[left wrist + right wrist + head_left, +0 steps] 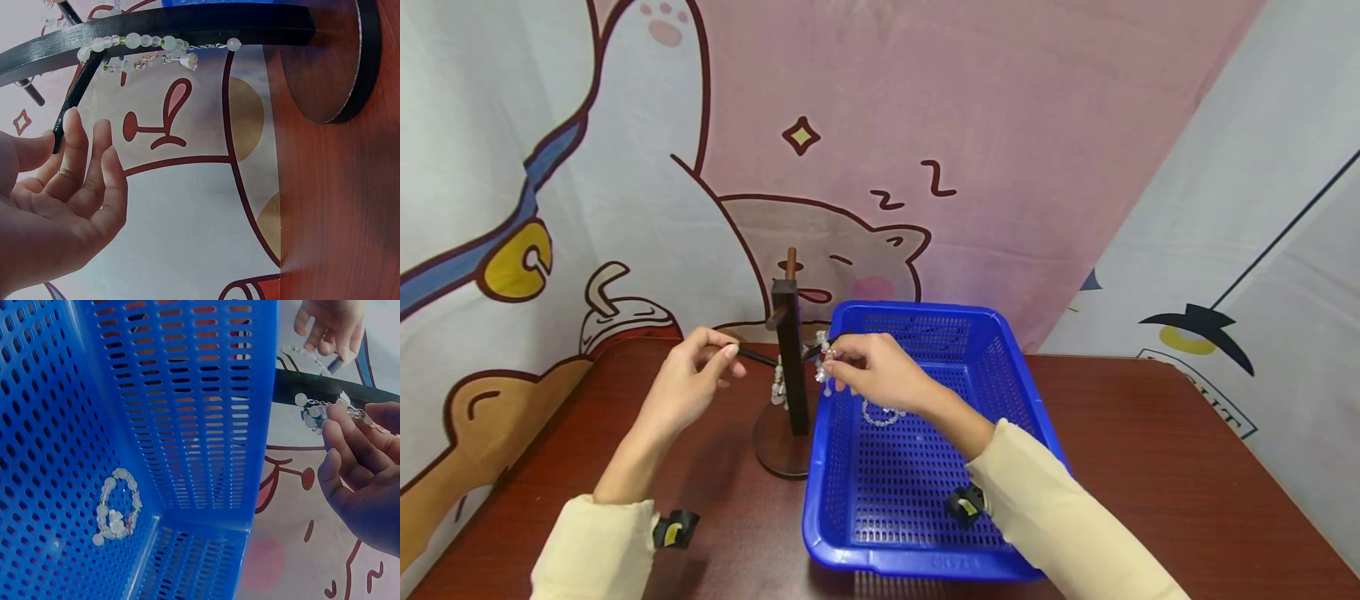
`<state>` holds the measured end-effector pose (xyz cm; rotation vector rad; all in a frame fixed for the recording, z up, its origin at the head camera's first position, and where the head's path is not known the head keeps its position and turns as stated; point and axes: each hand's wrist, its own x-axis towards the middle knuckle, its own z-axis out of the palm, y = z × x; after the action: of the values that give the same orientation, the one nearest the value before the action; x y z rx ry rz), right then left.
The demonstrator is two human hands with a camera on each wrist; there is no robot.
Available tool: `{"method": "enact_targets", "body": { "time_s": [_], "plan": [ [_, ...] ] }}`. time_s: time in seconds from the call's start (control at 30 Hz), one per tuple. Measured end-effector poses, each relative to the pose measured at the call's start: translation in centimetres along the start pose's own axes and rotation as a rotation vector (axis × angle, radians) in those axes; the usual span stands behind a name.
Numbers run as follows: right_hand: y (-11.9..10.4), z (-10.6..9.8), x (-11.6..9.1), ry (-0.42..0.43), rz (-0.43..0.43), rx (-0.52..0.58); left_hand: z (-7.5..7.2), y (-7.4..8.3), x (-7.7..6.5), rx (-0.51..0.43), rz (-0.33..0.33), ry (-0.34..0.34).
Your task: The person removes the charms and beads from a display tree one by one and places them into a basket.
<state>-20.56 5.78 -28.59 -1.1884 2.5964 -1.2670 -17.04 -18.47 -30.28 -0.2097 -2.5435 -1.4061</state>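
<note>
A dark wooden stand [792, 367] with a round base and several side pegs stands upright left of the basket. My left hand [688, 375] pinches the end of a black peg [74, 97] between thumb and index finger. On that peg, close to the post, hangs a pale beaded bracelet [133, 41]. Across the post, my right hand [880, 371] holds another beaded bracelet [314, 417] by its fingertips at the opposite peg. Whether this bracelet is round the peg is hidden by the fingers. A further beaded bracelet [119, 506] lies in the basket.
The blue perforated basket [818, 492] stands on the red-brown table [1150, 450], under my right forearm. Two upper pegs stick out of the stand, one brown peg [791, 262] backward. A printed cloth [1037, 150] hangs behind the table.
</note>
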Motion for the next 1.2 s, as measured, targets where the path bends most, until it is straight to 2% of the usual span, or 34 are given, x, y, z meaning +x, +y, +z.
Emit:
{"method": "enact_targets", "body": {
  "time_s": [0.23, 0.83, 1.2],
  "plan": [
    [0.0, -0.8, -0.2, 0.015, 0.037, 0.001, 0.0, 0.0, 0.0, 0.007, 0.004, 0.004],
    [0.5, -3.0, -1.0, 0.065, 0.029, 0.021, 0.1, 0.0, 0.1, 0.011, 0.006, 0.005],
    [1.9, -4.0, -1.9, 0.078, 0.111, 0.022, 0.1, 0.0, 0.1, 0.009, 0.020, 0.007]
  ]
}}
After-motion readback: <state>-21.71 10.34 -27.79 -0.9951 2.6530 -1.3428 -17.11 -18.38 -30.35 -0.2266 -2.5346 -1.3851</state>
